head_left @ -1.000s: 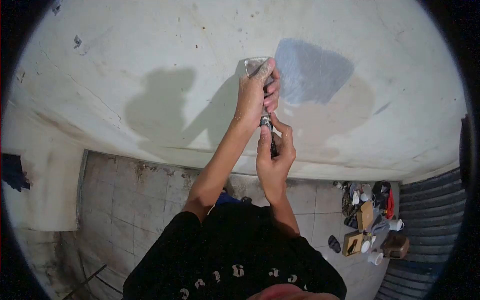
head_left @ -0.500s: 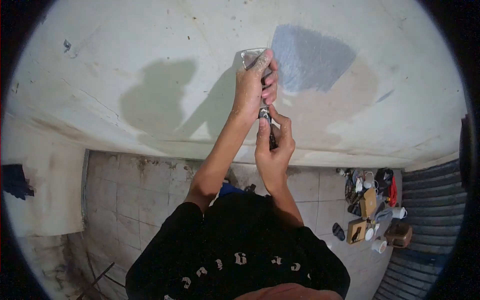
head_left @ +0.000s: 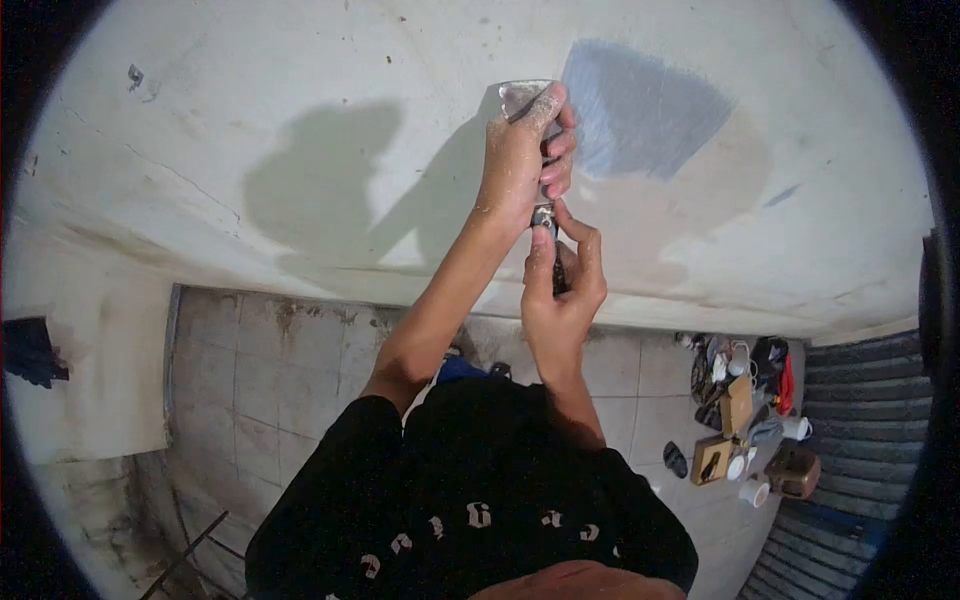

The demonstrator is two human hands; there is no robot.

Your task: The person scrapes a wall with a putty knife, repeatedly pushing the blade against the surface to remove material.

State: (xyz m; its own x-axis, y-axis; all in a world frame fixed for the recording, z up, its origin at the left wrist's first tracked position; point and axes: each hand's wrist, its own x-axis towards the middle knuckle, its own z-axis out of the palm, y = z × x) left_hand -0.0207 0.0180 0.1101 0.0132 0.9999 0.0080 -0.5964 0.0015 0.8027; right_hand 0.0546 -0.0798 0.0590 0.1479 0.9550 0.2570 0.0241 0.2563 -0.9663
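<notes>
Against the pale wall (head_left: 250,90), left hand (head_left: 522,160) and right hand (head_left: 560,300) clasp the scraper (head_left: 522,97), now slightly higher.

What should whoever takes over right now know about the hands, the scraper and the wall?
Left hand: shut on the scraper, fingers over the blade, holding it against the wall.
Right hand: shut on the scraper's handle, just below the left hand.
Grey patch: on the wall, right beside the blade.
Done: that one patch is covered.
Left: the wall around it is bare and pale.
Cups and boxes sit on the floor at the lower right.
</notes>
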